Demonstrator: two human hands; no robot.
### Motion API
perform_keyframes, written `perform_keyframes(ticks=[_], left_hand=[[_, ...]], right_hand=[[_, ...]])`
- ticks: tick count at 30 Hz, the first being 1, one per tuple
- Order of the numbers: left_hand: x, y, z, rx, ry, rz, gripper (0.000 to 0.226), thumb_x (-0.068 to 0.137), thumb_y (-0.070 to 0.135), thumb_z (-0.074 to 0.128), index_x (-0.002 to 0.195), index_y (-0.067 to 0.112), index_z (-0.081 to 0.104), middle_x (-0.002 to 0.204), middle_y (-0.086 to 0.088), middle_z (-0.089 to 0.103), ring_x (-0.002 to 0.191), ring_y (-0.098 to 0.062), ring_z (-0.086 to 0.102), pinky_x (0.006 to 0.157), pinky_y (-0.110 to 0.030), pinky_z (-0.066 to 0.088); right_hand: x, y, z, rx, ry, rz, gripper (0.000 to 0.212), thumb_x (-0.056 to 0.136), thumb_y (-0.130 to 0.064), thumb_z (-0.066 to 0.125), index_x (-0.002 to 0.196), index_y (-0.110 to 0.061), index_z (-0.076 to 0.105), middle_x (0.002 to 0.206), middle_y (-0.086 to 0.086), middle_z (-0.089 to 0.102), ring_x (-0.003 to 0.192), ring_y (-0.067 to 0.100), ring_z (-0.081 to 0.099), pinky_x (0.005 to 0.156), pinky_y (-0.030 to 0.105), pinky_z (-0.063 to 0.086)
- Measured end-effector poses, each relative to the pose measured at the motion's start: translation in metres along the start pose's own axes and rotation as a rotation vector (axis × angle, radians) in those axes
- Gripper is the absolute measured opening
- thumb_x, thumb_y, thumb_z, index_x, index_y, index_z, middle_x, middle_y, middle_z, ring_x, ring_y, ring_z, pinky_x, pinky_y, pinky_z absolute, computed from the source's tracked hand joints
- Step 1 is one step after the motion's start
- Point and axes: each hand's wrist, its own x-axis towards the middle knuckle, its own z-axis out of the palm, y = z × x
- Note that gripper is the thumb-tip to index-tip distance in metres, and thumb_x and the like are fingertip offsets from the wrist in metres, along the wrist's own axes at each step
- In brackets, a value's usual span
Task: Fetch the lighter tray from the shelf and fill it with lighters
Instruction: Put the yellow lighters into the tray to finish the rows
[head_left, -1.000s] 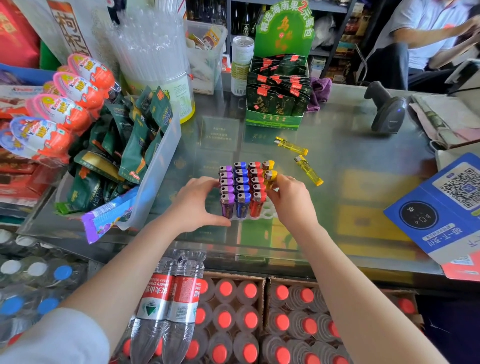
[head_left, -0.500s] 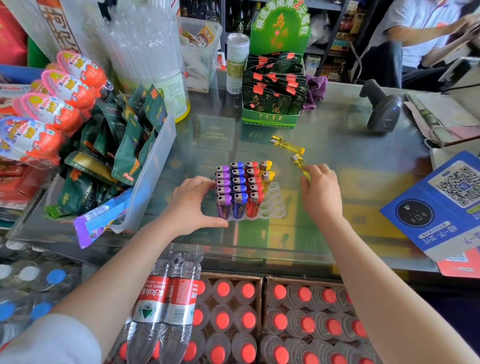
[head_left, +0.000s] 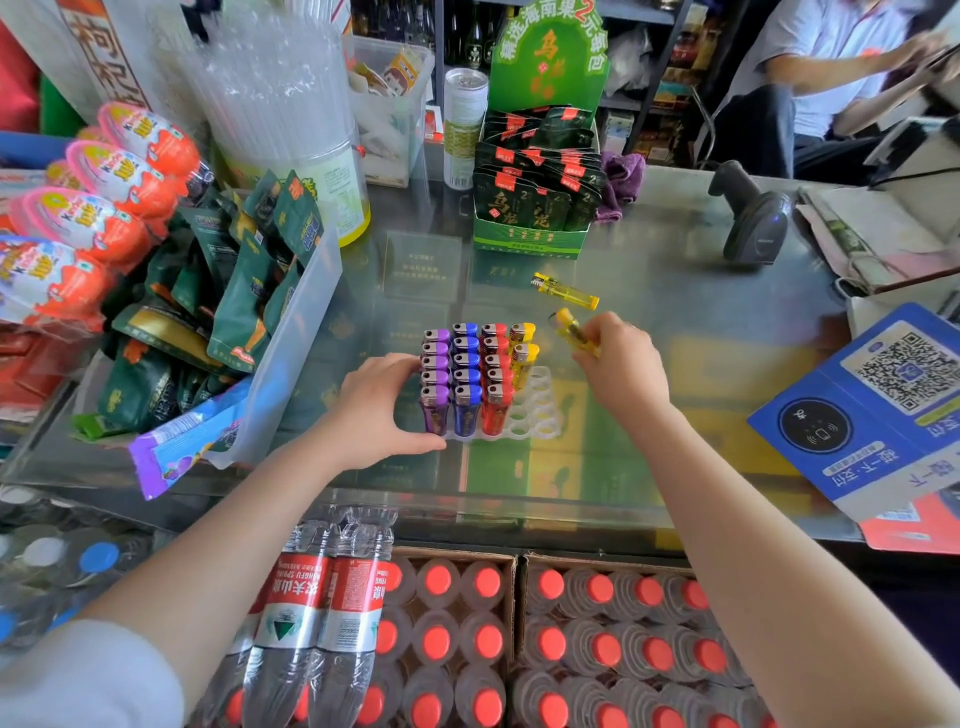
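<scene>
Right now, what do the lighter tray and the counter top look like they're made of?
Lighter tray: looks like thin moulded plastic, milky white and slightly translucent, with rows of round holes. Counter top: apparently glass, glossy; it mirrors the goods and shows packets underneath.

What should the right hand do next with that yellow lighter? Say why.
Probably stand it in an empty slot of the tray: the right hand holds a yellow lighter, the yellow column has two, and the left hand steadies the tray.
</scene>
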Motion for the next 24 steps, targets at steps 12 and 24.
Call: perform_keyframes(ticks=[12, 24], left_hand=[[-0.004, -0.001, 0.002, -0.089, 0.036, 0.03, 0.072, 0.063, 0.037, 0.078, 0.125, 0.021, 0.046, 0.131, 0.001, 0.047, 0.122, -0.019, 0.033, 0.093, -0.031, 0.028], [-0.004, -0.002, 0.003, -0.115, 0.043, 0.025, 0.071, 0.062, 0.035, 0.078, 0.125, 0.022, 0.046, 0.13, 0.002, 0.047, 0.122, -0.018, 0.032, 0.093, -0.031, 0.028]], right_hand=[[-0.068, -0.03, 0.021, 0.676, -0.035, 0.011, 0.015, 0.08, -0.008, 0.066, 0.085, -0.003, 0.052, 0.068, 0.001, 0.064, 0.062, 0.008, 0.063, 0.061, 0.025, 0.049], [-0.052, -0.017, 0.01, 0.267, -0.078, -0.284, 0.02, 0.085, -0.018, 0.062, 0.089, -0.001, 0.053, 0.084, 0.015, 0.067, 0.074, 0.032, 0.062, 0.068, 0.043, 0.052]])
